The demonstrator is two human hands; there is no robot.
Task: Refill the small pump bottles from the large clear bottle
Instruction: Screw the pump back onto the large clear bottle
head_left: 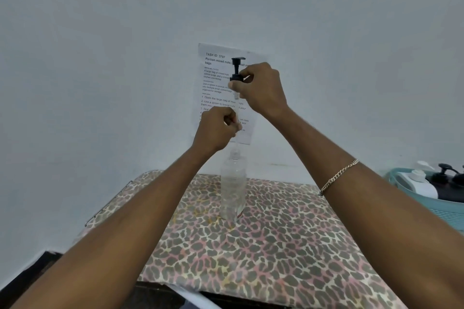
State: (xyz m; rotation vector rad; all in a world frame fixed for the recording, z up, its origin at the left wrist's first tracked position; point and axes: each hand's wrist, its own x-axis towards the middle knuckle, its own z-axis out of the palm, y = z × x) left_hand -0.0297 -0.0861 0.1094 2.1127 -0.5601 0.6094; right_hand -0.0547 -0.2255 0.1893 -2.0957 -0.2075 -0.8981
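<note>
A table (288,246) under a leopard-print cloth fills the lower middle of the frame, pushed against a pale wall. At the right edge sits a teal basket (449,211) holding white and dark pump bottles (445,184), set aside, probably waiting their turn. A printed sheet (218,88) is stuck on the wall at centre. In front of it, on the table, stands a clear bottle (233,188), upright and uncapped so the pump can come straight up out of its neck. The right hand (261,90), above centre, has its fingers pinched round the collar of the black pump head (237,69), lifting it high. The left hand (216,128), just below, is curled closed around what seems to be the pump's thin clear tube (236,100), likely steadying it; the tube is hard to make out there.
</note>
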